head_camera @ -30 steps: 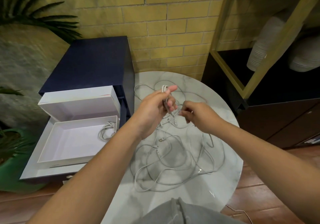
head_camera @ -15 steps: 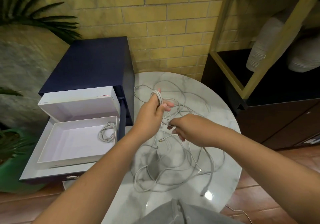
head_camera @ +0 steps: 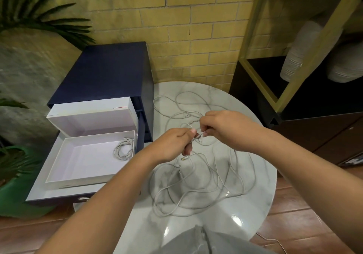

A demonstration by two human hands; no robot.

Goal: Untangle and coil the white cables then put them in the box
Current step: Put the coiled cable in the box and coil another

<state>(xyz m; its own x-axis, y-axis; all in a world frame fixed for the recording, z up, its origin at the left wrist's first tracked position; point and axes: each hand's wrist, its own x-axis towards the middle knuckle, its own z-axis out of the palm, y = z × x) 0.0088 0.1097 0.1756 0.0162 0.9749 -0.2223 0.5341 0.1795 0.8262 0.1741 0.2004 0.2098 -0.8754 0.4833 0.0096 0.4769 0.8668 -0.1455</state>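
Since the backs of both hands face the camera, most of the grip is hidden. left hand (head_camera: 172,145) is curled round a strand of the white cables (head_camera: 196,185), with its thumb on top. right hand (head_camera: 225,130), just at its 2 o'clock, pinches the same strand, probably near a plug; it's too small to confirm. Whether the left palm holds any loops I can't tell.

The rest of the tangle lies loose on the marble table (head_camera: 255,204), spreading from 12 o'clock to 6 o'clock under the hands. Which end belongs to which cable isn't readable.

box (head_camera: 59,167) sits open in the drawer at the table's 9 o'clock, with one coiled cable (head_camera: 123,148) in its far right corner and the lid (head_camera: 90,110) propped behind it. The forearms are cut off by the bottom edge, and grey fabric (head_camera: 206,242) covers the table rim at 6 o'clock.

Versus 0.5 s ago: the left hand has dropped slightly and the loops it held up no longer show. The right hand has moved up toward 1 o'clock. Box contents are unchanged.
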